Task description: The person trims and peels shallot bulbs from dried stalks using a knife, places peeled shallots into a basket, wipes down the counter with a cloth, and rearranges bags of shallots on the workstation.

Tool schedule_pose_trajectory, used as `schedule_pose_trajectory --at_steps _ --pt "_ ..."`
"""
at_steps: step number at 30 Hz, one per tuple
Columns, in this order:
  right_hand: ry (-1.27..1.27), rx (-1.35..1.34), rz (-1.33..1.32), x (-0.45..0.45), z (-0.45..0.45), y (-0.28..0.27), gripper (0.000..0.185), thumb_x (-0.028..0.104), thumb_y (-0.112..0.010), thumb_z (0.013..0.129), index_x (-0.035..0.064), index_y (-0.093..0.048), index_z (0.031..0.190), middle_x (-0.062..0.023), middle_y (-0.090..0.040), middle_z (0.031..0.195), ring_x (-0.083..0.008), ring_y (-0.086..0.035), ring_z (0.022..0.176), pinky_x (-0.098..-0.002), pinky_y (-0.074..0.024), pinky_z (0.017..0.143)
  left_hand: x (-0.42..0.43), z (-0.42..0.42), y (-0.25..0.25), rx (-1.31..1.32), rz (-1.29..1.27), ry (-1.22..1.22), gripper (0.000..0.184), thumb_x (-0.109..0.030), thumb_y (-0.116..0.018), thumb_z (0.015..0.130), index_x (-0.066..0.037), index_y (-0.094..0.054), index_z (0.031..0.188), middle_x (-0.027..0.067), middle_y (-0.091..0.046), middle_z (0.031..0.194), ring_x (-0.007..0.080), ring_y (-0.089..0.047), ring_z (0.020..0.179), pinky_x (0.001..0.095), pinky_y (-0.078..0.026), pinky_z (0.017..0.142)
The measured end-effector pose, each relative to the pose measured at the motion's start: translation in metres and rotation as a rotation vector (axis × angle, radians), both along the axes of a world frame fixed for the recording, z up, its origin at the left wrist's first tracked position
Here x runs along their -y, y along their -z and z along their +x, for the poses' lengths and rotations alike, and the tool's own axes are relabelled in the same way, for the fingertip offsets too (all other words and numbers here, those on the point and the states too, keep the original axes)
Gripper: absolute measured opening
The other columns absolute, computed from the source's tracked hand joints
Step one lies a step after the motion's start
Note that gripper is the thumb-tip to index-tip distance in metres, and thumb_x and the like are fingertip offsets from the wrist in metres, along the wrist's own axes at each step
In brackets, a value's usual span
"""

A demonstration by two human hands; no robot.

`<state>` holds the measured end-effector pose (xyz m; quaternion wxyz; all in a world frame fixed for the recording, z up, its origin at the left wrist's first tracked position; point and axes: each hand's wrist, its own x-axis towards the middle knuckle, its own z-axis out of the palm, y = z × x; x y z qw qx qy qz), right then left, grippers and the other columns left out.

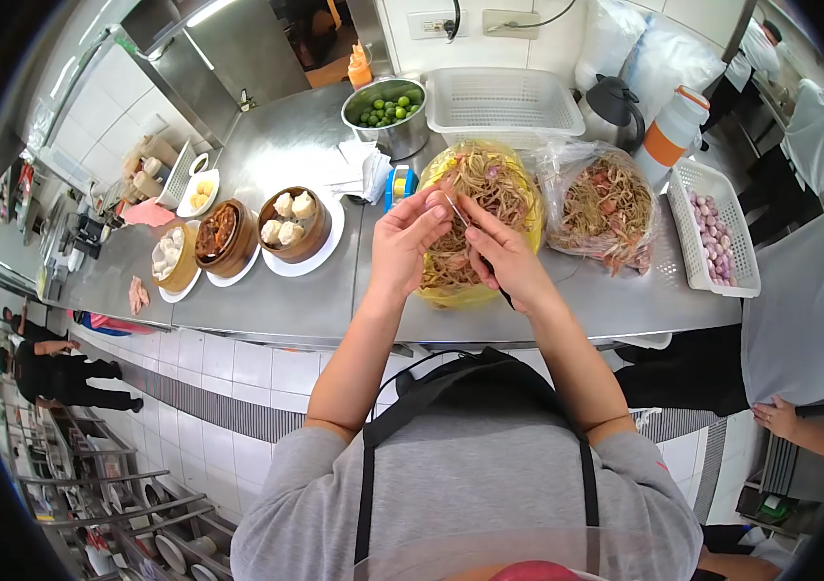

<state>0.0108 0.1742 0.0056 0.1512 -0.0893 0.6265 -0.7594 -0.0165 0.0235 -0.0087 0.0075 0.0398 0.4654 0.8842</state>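
Observation:
Above a yellow plastic bag [534, 208] filled with dry, stringy brown stalks [489, 198], my two hands meet. My right hand [509, 257] is closed on a small knife [457, 209]; its thin blade points up toward the left fingers and its dark handle shows below the palm. The fingertips of my left hand [405, 237] are pinched together near the blade, on something too small to make out. A clear plastic bag [606, 208] with similar stalks and reddish bits stands to the right. Farther right, a white basket [750, 266] holds purple-pink shallots [712, 237].
Left on the steel counter [320, 300] are bamboo steamers [294, 225] of food on white plates. Behind stand a metal pot [402, 142] of green limes, a white plastic crate [504, 97], a kettle [612, 108] and an orange-banded jug [673, 131]. A person [804, 300] stands close at right.

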Motion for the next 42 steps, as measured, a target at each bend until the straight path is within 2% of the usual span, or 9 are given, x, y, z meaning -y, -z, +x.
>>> schedule_pose_trajectory --at_steps 4,10,18,25,31,33,34,37,42 --pt "-0.007 0.038 0.005 -0.003 0.0 0.001 0.044 0.022 -0.045 0.089 0.0151 -0.034 0.131 0.0046 -0.036 0.052 -0.0038 -0.032 0.043 -0.0184 -0.0255 0.037 -0.001 -0.001 0.002 -0.119 -0.086 0.029 0.026 0.002 -0.058 0.077 0.004 -0.056 0.102 0.0052 -0.058 0.094 0.0115 -0.058 0.078 0.0224 -0.049 0.071" --pt "-0.002 0.087 -0.204 0.006 0.0 0.012 0.021 0.025 -0.043 0.09 0.0118 -0.046 0.105 0.0031 -0.035 0.051 -0.0045 -0.031 0.038 -0.0187 -0.0242 0.034 -0.01 0.014 0.01 -0.469 -0.635 -0.194 0.033 0.009 -0.06 0.072 0.002 -0.056 0.104 0.0026 -0.053 0.09 0.0099 -0.053 0.083 0.0222 -0.046 0.074" --pt "-0.009 0.308 -0.43 0.008 0.006 0.01 0.011 0.025 -0.044 0.09 0.0146 -0.042 0.089 0.0017 -0.036 0.05 -0.0062 -0.031 0.036 -0.0208 -0.0252 0.034 -0.008 0.019 0.009 -0.153 -0.107 -0.068 0.03 -0.006 -0.052 0.084 -0.001 -0.05 0.114 0.0074 -0.056 0.101 0.0128 -0.056 0.089 0.0248 -0.048 0.075" --pt "0.008 0.288 -0.427 0.006 0.011 0.009 0.011 0.026 -0.044 0.089 0.0148 -0.043 0.09 0.0017 -0.036 0.051 -0.0066 -0.031 0.037 -0.0208 -0.0252 0.034 -0.006 0.017 0.02 -0.29 -0.321 -0.097 0.031 -0.003 -0.054 0.082 0.001 -0.05 0.112 0.0079 -0.057 0.1 0.0128 -0.056 0.087 0.0242 -0.049 0.071" --pt "0.06 0.203 -0.414 -0.01 0.0 0.009 0.013 0.025 -0.045 0.089 0.0144 -0.044 0.095 0.0027 -0.036 0.052 -0.0059 -0.032 0.039 -0.02 -0.0263 0.035 0.003 0.018 0.016 -0.053 0.062 0.009 0.032 -0.003 -0.05 0.083 0.001 -0.047 0.114 0.0105 -0.058 0.099 0.0172 -0.059 0.087 0.0256 -0.05 0.073" --pt "0.161 0.127 -0.182 -0.015 -0.008 0.011 0.017 0.022 -0.042 0.09 0.014 -0.045 0.104 0.0017 -0.039 0.052 -0.0054 -0.031 0.036 -0.0189 -0.0251 0.034 0.009 0.018 0.016 -0.016 0.175 0.071 0.034 -0.004 -0.05 0.083 0.002 -0.045 0.116 0.0115 -0.057 0.1 0.0196 -0.059 0.088 0.027 -0.051 0.073" --pt "0.127 0.061 0.066 -0.017 -0.013 0.013 0.037 0.021 -0.042 0.09 0.0128 -0.035 0.126 0.0018 -0.042 0.053 -0.0042 -0.032 0.039 -0.0178 -0.0265 0.036 0.009 0.018 0.016 -0.017 0.174 0.074 0.034 -0.004 -0.05 0.083 0.002 -0.045 0.116 0.0115 -0.057 0.1 0.0196 -0.059 0.088 0.027 -0.051 0.073" --pt "0.133 -0.178 0.256 -0.012 -0.009 0.013 0.05 0.02 -0.043 0.089 0.0162 -0.023 0.135 0.0014 -0.044 0.055 -0.0032 -0.032 0.041 -0.0174 -0.0275 0.037 0.008 0.016 0.015 0.024 0.147 0.022 0.034 -0.002 -0.051 0.082 0.002 -0.046 0.115 0.0116 -0.058 0.099 0.0192 -0.059 0.089 0.0268 -0.052 0.072" --pt "0.06 -0.31 0.184 -0.002 -0.012 0.014 0.044 0.018 -0.042 0.09 0.0182 -0.032 0.132 0.0034 -0.042 0.056 -0.0022 -0.034 0.046 -0.0163 -0.0287 0.042 0.003 0.013 0.013 -0.007 -0.053 -0.071 0.033 0.004 -0.054 0.079 0.002 -0.05 0.111 0.0084 -0.058 0.092 0.0152 -0.059 0.085 0.0246 -0.052 0.071"
